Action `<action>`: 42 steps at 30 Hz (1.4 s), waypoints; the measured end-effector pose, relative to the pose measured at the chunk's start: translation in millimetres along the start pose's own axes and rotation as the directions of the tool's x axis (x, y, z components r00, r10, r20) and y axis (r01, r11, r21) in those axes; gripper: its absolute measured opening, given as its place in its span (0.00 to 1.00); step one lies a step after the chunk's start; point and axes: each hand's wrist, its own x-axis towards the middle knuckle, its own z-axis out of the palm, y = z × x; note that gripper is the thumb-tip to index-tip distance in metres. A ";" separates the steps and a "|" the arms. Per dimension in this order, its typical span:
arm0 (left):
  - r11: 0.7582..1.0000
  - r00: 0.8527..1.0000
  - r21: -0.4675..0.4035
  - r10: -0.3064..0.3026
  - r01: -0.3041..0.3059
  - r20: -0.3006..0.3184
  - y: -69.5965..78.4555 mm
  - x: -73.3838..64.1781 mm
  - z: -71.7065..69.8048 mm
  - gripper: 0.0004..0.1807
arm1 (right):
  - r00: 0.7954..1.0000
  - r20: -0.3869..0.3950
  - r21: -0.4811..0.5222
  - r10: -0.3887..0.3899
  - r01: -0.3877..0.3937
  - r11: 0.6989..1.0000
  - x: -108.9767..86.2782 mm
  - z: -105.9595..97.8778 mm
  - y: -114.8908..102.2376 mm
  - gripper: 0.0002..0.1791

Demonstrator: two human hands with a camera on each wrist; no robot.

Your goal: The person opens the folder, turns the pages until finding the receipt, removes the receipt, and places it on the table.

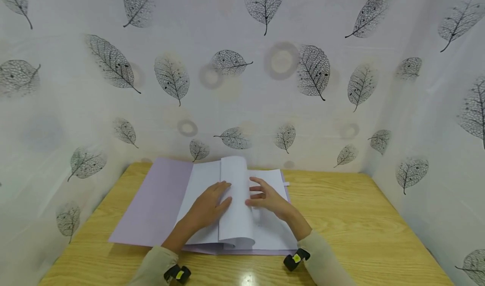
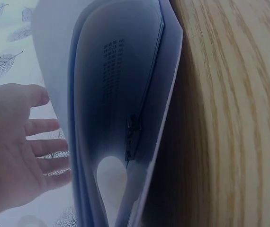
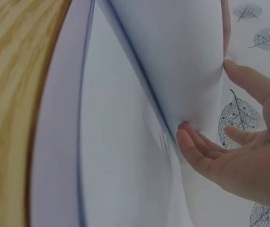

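Note:
A lilac folder (image 1: pixel 159 202) lies spread on the table, with white sheets (image 1: pixel 270 231) inside it. Several sheets bend up into a rounded curl (image 1: pixel 236 206) across its middle. My left hand (image 1: pixel 208 204) rests against the curl's left side with fingers extended; in the left wrist view its fingertips are right at the paper. On the other side, my right hand (image 1: pixel 270 199) has its fingers spread, and in the right wrist view fingertips (image 3: pixel 184 135) touch the bent paper. Lines of print (image 2: pixel 112 66) and a dark clip (image 2: pixel 132 137) show inside the curl.
The wood-grain table (image 1: pixel 341 227) extends to both sides of the folder. A pale curtain (image 1: pixel 242 101) with leaf prints stands behind and at the sides. A small white tab (image 1: pixel 286 184) sticks out from the folder's right edge.

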 end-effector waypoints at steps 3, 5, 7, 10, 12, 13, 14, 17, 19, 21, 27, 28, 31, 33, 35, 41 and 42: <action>1.000 0.999 0.007 -0.021 0.021 0.036 -0.9 -0.3 0.6 0.28 | 1.000 -0.007 0.028 -0.013 0.013 1.000 1.0 1.0 -0.4 0.47; 0.999 0.998 0.014 -0.033 0.032 0.058 -1.6 -0.3 1.0 0.30 | 1.000 -0.014 0.047 -0.020 0.021 0.999 1.7 1.7 -0.2 0.47; 0.999 0.997 0.015 -0.035 0.034 0.072 -1.8 -0.5 0.9 0.31 | 0.999 -0.018 0.065 -0.029 0.030 0.997 2.2 2.3 0.1 0.47; 1.000 0.996 0.015 -0.027 0.026 0.087 -2.6 -0.7 1.2 0.32 | 0.999 -0.016 0.084 -0.044 0.045 0.996 2.2 3.6 -0.4 0.47; 1.000 0.995 0.014 -0.021 0.020 0.094 -3.0 -0.8 1.5 0.33 | 0.999 -0.011 0.091 -0.053 0.054 0.994 1.8 4.1 -0.7 0.46; 1.000 0.995 0.016 -0.017 0.016 0.098 -3.3 -0.5 1.9 0.33 | 0.998 -0.006 0.092 -0.056 0.056 0.994 1.6 4.3 -1.1 0.46; 1.000 0.995 0.019 -0.017 0.015 0.103 -3.6 -0.4 2.0 0.33 | 0.998 -0.001 0.093 -0.060 0.060 0.994 1.5 4.5 -1.4 0.45; 1.000 0.993 0.028 -0.008 0.005 0.115 -4.3 0.1 2.7 0.34 | 0.997 0.010 0.088 -0.074 0.073 0.993 1.4 4.6 -1.3 0.44; 0.999 0.992 0.035 0.000 -0.005 0.125 -4.5 0.3 2.9 0.34 | 0.997 0.019 0.083 -0.080 0.079 0.993 1.5 4.8 -1.2 0.42; 0.999 0.991 0.032 0.008 -0.012 0.133 -4.4 0.1 3.1 0.33 | 0.996 0.026 0.080 -0.086 0.084 0.993 1.6 4.9 -0.4 0.40; 0.999 0.990 0.029 0.021 -0.025 0.137 -2.6 -1.3 3.7 0.31 | 0.994 0.043 0.056 -0.105 0.103 0.993 1.4 4.4 -0.3 0.34; 0.999 0.990 0.030 0.017 -0.021 0.137 -1.9 -1.7 3.3 0.32 | 0.993 0.046 0.050 -0.106 0.104 0.993 1.5 4.2 -0.6 0.33; 0.999 0.991 0.041 -0.001 -0.005 0.135 -1.0 -2.3 2.7 0.34 | 0.993 0.049 0.030 -0.108 0.107 0.994 1.3 3.3 -1.9 0.30; 0.999 0.991 0.050 -0.010 0.003 0.135 -1.3 -2.3 2.8 0.35 | 0.993 0.049 0.016 -0.108 0.107 0.994 1.5 2.5 -2.5 0.29; 0.998 0.991 0.062 -0.013 0.005 0.133 -2.5 -1.7 3.4 0.36 | 0.992 0.047 0.007 -0.113 0.113 0.994 1.4 1.5 -3.8 0.28; 0.997 0.992 0.079 -0.013 0.003 0.127 -6.3 -1.0 5.1 0.37 | 0.991 0.023 -0.017 -0.129 0.130 0.991 2.5 -4.6 -7.6 0.27; 0.997 0.992 0.083 -0.019 0.008 0.128 -6.9 -1.0 5.6 0.37 | 0.991 0.018 -0.023 -0.131 0.131 0.991 2.7 -6.5 -8.6 0.26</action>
